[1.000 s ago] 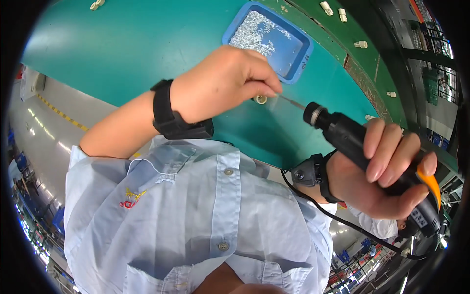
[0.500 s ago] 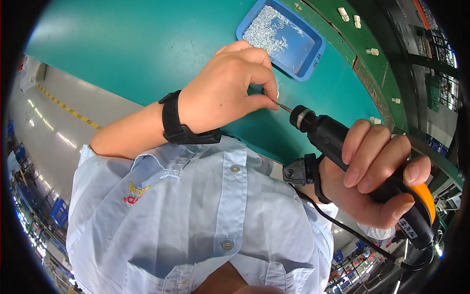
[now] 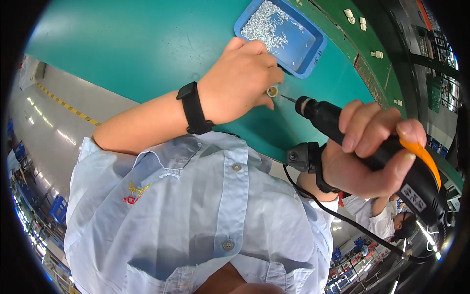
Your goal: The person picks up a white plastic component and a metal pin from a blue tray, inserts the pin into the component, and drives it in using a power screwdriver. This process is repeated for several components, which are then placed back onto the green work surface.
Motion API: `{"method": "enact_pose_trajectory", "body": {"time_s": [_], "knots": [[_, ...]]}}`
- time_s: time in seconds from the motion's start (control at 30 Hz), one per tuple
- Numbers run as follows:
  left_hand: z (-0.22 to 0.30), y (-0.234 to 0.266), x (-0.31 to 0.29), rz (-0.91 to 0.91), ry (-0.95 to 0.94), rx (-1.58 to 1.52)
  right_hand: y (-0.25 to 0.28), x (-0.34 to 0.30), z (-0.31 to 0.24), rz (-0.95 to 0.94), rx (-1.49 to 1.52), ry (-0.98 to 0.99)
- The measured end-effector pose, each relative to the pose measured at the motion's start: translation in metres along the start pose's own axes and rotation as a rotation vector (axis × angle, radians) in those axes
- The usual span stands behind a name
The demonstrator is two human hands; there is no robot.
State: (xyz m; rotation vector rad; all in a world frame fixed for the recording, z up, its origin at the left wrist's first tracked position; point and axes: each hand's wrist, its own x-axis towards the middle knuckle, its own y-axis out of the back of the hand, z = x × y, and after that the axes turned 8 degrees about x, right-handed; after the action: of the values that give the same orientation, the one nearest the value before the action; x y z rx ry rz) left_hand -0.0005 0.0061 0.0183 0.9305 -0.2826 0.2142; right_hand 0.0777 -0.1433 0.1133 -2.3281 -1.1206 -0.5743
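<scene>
My left hand (image 3: 240, 81) is closed around a small round cream part (image 3: 272, 91), whose end shows a dark, brassy centre beside my fingertips. My right hand (image 3: 374, 147) wraps round a black electric screwdriver (image 3: 325, 117) with an orange strip along its body. The screwdriver's thin bit points at the cream part, and a small gap lies between them. Just beyond my left knuckles is a blue tray (image 3: 320, 53) holding a pile of small silvery screws or pins (image 3: 264, 27).
The green tabletop (image 3: 122, 54) stretches to the left. Along the green ledge (image 3: 333, 24) at the right stand several small cream fittings (image 3: 363, 23). A black cable (image 3: 342, 225) runs below my right forearm. Another person (image 3: 377, 218) is in the background at lower right.
My left hand has turned, bringing the cream part's end into view. The screwdriver bit, earlier at my left fingertips, is now slightly apart from the part. Another person has come into fuller view.
</scene>
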Motion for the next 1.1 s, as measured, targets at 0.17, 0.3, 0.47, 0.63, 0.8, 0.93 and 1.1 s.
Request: {"method": "enact_pose_trajectory", "body": {"time_s": [0.17, 0.3, 0.47, 0.63, 0.8, 0.93, 1.1], "knots": [[-0.006, -0.004, -0.006, -0.106, 0.046, -0.045, -0.002, -0.006, 0.019, 0.087, -0.012, 0.003], [-0.007, -0.003, -0.004, -0.119, 0.055, -0.077, -0.006, -0.006, 0.024, 0.144, -0.071, -0.028], [-0.006, -0.002, -0.004, -0.123, 0.07, -0.068, -0.008, -0.007, 0.03, 0.133, -0.089, -0.052], [-0.005, -0.003, -0.005, -0.11, 0.07, -0.077, -0.008, -0.007, 0.034, 0.162, -0.081, -0.092], [-0.005, -0.004, -0.005, -0.09, 0.065, -0.074, -0.011, -0.005, 0.034, 0.084, -0.11, -0.117], [-0.004, -0.006, -0.006, -0.071, 0.053, -0.102, -0.016, -0.005, 0.036, 0.06, -0.147, -0.12], [-0.004, -0.006, -0.005, -0.096, 0.048, -0.095, -0.018, -0.01, 0.037, 0.031, -0.254, -0.098]]}}
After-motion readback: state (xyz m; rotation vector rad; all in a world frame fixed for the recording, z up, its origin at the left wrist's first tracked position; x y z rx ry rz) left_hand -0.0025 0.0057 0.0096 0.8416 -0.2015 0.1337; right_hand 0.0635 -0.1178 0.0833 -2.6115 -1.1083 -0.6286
